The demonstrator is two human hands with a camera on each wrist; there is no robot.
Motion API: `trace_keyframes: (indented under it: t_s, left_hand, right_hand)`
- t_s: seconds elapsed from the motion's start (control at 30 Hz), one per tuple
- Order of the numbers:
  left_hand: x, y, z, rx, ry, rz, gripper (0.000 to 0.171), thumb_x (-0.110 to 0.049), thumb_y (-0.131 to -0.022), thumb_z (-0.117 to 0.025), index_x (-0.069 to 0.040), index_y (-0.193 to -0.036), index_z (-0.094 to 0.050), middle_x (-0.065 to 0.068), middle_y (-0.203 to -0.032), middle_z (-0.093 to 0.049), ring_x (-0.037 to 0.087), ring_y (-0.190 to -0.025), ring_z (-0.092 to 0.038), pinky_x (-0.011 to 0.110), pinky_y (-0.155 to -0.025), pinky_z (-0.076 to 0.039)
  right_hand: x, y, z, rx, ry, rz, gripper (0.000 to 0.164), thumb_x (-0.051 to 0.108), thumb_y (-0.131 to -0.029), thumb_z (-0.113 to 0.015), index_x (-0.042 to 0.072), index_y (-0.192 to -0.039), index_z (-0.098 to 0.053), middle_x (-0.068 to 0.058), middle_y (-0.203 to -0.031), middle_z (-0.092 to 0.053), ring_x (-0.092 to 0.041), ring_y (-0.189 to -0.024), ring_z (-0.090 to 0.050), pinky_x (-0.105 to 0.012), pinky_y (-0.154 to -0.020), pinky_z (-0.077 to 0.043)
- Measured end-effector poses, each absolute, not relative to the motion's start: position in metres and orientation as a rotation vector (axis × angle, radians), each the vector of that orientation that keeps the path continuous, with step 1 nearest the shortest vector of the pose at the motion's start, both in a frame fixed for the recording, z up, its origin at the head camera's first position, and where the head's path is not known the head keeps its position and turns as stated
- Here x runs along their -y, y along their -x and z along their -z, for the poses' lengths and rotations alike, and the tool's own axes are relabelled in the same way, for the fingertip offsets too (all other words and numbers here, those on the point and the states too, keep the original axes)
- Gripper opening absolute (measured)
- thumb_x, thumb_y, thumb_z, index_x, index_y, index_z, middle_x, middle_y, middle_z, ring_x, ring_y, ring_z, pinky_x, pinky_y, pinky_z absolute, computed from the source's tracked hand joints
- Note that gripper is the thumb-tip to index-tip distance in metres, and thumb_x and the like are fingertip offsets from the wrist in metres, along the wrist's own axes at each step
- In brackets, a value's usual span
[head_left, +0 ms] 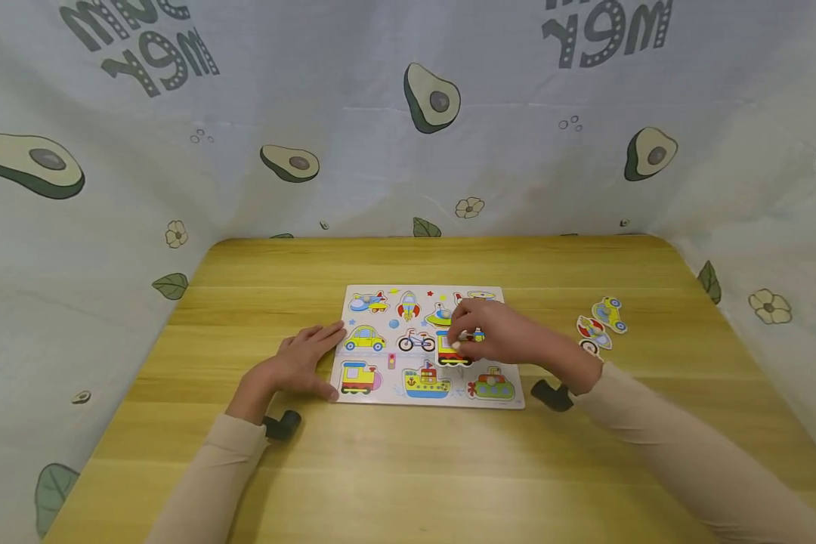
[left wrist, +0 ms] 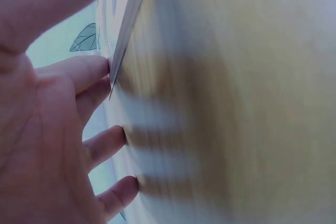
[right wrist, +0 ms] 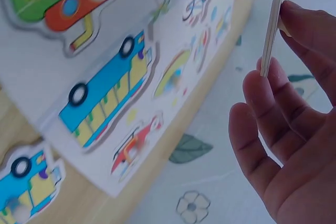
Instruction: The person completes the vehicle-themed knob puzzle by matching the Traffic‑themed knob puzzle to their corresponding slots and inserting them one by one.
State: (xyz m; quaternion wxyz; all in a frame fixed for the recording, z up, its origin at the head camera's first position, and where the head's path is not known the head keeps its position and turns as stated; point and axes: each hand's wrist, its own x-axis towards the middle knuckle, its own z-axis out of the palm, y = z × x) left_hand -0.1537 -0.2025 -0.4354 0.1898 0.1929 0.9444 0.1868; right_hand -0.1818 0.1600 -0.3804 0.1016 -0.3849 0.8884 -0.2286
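Note:
A peg puzzle board (head_left: 381, 395) with vehicle pictures lies on the table. Above its centre-right part, my right hand (head_left: 499, 332) pinches a train puzzle piece (head_left: 445, 355) by its knob. From the right wrist that piece (right wrist: 271, 40) appears edge-on, tilted and raised off the board. My left hand (head_left: 306, 359) rests at the board's left edge, fingers extended and thumb by the lower corner; the left wrist view shows its fingertips touching the table and the board's edge. A train picture (head_left: 359, 378) occupies the board's lower left. The right hand covers part of the middle row.
Right of the board lie loose pieces: a yellow car (head_left: 610, 313), a rocket (head_left: 595, 332) and a partly hidden bicycle (head_left: 589, 347). A bus piece (right wrist: 23, 187) with a knob lies beside the board in the right wrist view. Avocado-print cloth (head_left: 360, 204) surrounds the table.

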Motion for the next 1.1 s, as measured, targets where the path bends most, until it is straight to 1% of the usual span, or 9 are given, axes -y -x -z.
trace_keyframes:
  t_s: [0.07, 0.2, 0.33, 0.5, 0.67, 0.83, 0.97, 1.1]
  left_hand:
    - [0.203, 0.153, 0.435, -2.646, -0.537, -0.533, 0.108, -0.042, -0.072, -0.085, -0.014, -0.158, -0.026, 0.006, -0.168, -0.019, 0.044, -0.150, -0.017, 0.069, -0.115, -0.017]
    - [0.203, 0.152, 0.434, -2.633, -0.523, -0.534, 0.108, -0.042, -0.072, -0.084, -0.013, -0.158, -0.025, 0.007, -0.168, -0.018, 0.044, -0.150, -0.015, 0.069, -0.116, -0.015]
    - [0.203, 0.152, 0.434, -2.636, -0.526, -0.507, 0.108, -0.043, -0.072, -0.084, -0.014, -0.158, -0.026, 0.007, -0.168, -0.019, 0.044, -0.150, -0.016, 0.069, -0.115, -0.017]
    - [0.202, 0.153, 0.434, -2.640, -0.527, -0.480, 0.107, -0.044, -0.072, -0.085, -0.015, -0.158, -0.027, 0.006, -0.168, -0.019, 0.044, -0.150, -0.018, 0.067, -0.116, -0.019]
    - [0.202, 0.154, 0.434, -2.640, -0.534, -0.491, 0.107, -0.043, -0.072, -0.085, -0.015, -0.158, -0.027, 0.005, -0.168, -0.019, 0.043, -0.150, -0.017, 0.067, -0.116, -0.018]
    - [0.206, 0.155, 0.436, -2.646, -0.555, -0.498, 0.107, -0.045, -0.073, -0.084, -0.014, -0.158, -0.027, 0.006, -0.168, -0.019, 0.045, -0.150, -0.018, 0.068, -0.114, -0.019]
    - [0.205, 0.156, 0.436, -2.642, -0.581, -0.488, 0.106, -0.047, -0.074, -0.083, -0.013, -0.158, -0.026, 0.007, -0.168, -0.019, 0.046, -0.149, -0.018, 0.069, -0.113, -0.019]
    - [0.205, 0.157, 0.436, -2.643, -0.599, -0.465, 0.107, -0.047, -0.074, -0.083, -0.012, -0.158, -0.026, 0.008, -0.168, -0.019, 0.046, -0.149, -0.019, 0.068, -0.112, -0.021]
  right_hand:
    - [-0.152, 0.180, 0.381, -2.614, 1.149, 0.665, 0.006, 0.017, -0.090, -0.071, 0.020, -0.092, -0.075, -0.002, -0.106, -0.062, -0.015, -0.091, -0.059, -0.034, -0.082, -0.053]
    - [-0.138, 0.176, 0.382, -2.588, 1.147, 0.660, 0.006, 0.017, -0.090, -0.071, 0.020, -0.092, -0.075, 0.000, -0.106, -0.062, -0.012, -0.087, -0.059, -0.028, -0.079, -0.051]
    - [-0.127, 0.173, 0.387, -2.582, 1.124, 0.649, 0.005, 0.019, -0.090, -0.071, 0.022, -0.092, -0.075, 0.002, -0.106, -0.061, -0.011, -0.088, -0.059, -0.025, -0.079, -0.050]
    - [-0.108, 0.170, 0.398, -2.583, 1.109, 0.676, 0.007, 0.019, -0.090, -0.070, 0.021, -0.093, -0.076, 0.000, -0.108, -0.063, -0.012, -0.088, -0.059, -0.025, -0.079, -0.050]
    - [-0.082, 0.164, 0.415, -2.593, 1.068, 0.721, 0.006, 0.020, -0.089, -0.072, 0.020, -0.092, -0.077, 0.000, -0.107, -0.065, -0.009, -0.083, -0.056, -0.022, -0.075, -0.048]
    - [-0.056, 0.159, 0.426, -2.577, 1.131, 0.715, 0.008, 0.018, -0.088, -0.072, 0.018, -0.093, -0.078, 0.000, -0.102, -0.066, -0.008, -0.079, -0.056, -0.021, -0.071, -0.046]
    - [-0.040, 0.157, 0.429, -2.575, 1.133, 0.668, 0.009, 0.015, -0.085, -0.072, 0.017, -0.091, -0.078, 0.001, -0.100, -0.067, -0.008, -0.080, -0.056, -0.022, -0.073, -0.046]
    - [-0.029, 0.156, 0.434, -2.578, 1.115, 0.626, 0.008, 0.016, -0.086, -0.073, 0.017, -0.091, -0.078, 0.002, -0.101, -0.068, -0.009, -0.086, -0.056, -0.024, -0.078, -0.047]
